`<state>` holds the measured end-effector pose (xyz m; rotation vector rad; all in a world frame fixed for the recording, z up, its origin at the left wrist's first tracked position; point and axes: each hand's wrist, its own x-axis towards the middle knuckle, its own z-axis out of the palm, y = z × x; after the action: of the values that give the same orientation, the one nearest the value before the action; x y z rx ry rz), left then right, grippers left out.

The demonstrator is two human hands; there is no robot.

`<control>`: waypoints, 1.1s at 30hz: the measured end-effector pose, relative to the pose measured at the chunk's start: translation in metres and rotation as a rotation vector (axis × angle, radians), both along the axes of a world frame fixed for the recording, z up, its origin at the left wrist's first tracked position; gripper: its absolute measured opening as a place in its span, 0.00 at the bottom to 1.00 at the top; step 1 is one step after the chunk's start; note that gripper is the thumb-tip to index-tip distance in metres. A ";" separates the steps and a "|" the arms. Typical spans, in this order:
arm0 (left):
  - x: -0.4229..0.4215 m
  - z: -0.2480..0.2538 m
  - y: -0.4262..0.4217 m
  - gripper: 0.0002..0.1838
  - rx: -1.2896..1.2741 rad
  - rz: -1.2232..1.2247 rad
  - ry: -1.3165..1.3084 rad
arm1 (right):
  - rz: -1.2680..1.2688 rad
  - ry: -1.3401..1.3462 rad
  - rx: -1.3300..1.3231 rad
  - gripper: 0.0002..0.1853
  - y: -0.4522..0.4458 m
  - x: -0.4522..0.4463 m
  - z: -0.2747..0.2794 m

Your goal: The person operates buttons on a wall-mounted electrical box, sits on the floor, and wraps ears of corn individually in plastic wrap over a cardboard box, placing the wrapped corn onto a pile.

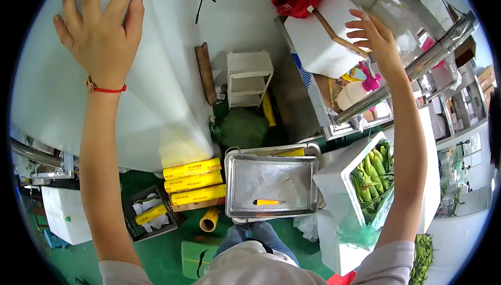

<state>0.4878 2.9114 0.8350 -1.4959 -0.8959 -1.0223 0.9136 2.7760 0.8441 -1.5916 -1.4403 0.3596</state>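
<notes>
My left hand is raised at the upper left with its fingers spread, in front of a large white surface; it holds nothing, and a red cord circles the wrist. At the upper right my right hand is lifted too, fingers apart and empty, in front of a white box. Low in the middle, a metal tray holds a yellow-handled knife. Neither hand touches the tray. Left of it lie yellow rolls in a stack.
A foam box of green corn stands right of the tray. Behind are a small white shelf and a brown wooden piece. A metal pipe crosses the right side. A black crate sits lower left.
</notes>
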 end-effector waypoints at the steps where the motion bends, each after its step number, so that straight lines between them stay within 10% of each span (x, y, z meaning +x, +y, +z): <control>1: 0.000 0.000 0.000 0.15 0.004 -0.005 -0.008 | 0.031 -0.042 0.029 0.25 -0.006 0.007 0.005; 16: 0.015 0.003 -0.018 0.16 -0.039 -0.034 -0.058 | 0.105 0.025 0.125 0.24 -0.026 0.021 -0.002; 33: 0.047 0.120 -0.021 0.11 -0.034 0.137 0.182 | 0.454 0.431 0.740 0.19 0.197 -0.039 0.044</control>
<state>0.5350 2.8905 0.9555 -1.5081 -0.8757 -0.7618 0.8742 2.9734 0.8879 -0.5504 -1.3563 0.3446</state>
